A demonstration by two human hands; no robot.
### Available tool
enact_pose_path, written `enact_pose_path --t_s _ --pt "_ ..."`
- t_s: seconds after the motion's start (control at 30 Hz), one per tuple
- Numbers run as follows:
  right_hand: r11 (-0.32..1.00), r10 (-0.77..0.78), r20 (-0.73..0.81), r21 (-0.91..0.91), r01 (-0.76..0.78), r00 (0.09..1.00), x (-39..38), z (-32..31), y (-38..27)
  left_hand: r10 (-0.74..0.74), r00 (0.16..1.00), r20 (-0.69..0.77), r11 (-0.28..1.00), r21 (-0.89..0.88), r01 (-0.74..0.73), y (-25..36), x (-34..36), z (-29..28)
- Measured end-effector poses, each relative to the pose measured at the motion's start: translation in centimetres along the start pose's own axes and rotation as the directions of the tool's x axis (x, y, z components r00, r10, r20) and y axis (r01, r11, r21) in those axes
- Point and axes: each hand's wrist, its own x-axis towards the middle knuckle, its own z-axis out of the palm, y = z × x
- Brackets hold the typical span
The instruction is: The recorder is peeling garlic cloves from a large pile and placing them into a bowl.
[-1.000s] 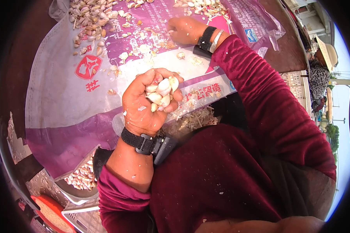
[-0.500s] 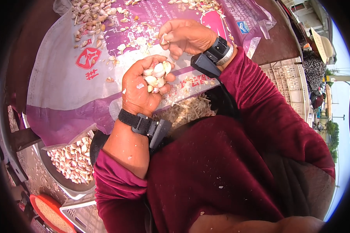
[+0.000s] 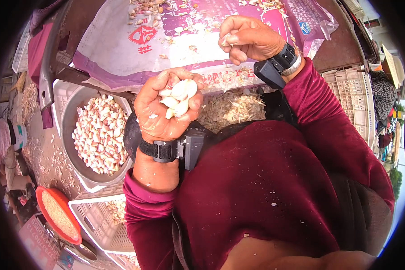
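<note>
Several pale garlic cloves rest in the curled palm of my left hand, which faces up in front of my chest. To the upper right, my right hand pinches a small whitish piece between thumb and fingertips; it looks like a garlic clove, partly hidden by the fingers. Both hands are over the near edge of a white and purple plastic sack spread on a brown table. Loose unpeeled cloves lie on its far side. Below the hands, dry garlic skins fill a dark hollow at my lap.
A round grey pan of garlic cloves stands left of my forearm. Beyond it are a white crate and a red basin. Another crate stands at right. People are at far left and at right.
The view has swung left, so the pan shows more fully. My left hand has come off the sack's surface toward the pan with its cloves. The right hand keeps its pinch.
</note>
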Motion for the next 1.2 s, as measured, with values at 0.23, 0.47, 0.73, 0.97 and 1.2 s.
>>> enact_pose_path --t_s 0.23,0.47,0.73,0.97,1.2 --pt "0.996 0.059 0.069 -0.077 -0.054 0.996 -0.6 1.8 1.5 0.429 0.849 -0.309 0.903 0.156 -0.399 7.4 -11.8 -2.5" --pt "0.982 0.082 0.132 -0.178 -0.057 0.988 -1.1 5.1 1.0 0.627 0.459 -0.629 0.776 0.558 -0.294 13.3 -16.6 -3.3" --pt "0.993 -0.1 0.57 0.112 0.044 0.815 -4.0 13.8 -5.2 0.769 0.45 -0.453 0.619 0.702 -0.352 9.5 -17.3 -3.5" --pt "0.949 -0.312 0.731 0.273 0.159 0.607 -3.6 15.4 -6.3 0.663 0.642 -0.385 0.69 0.647 -0.325 1.3 -13.3 3.9" --pt "0.898 -0.438 0.779 0.359 0.253 0.449 -5.3 17.7 -7.5 0.531 0.764 -0.366 0.722 0.667 -0.183 -2.1 -11.9 7.6"
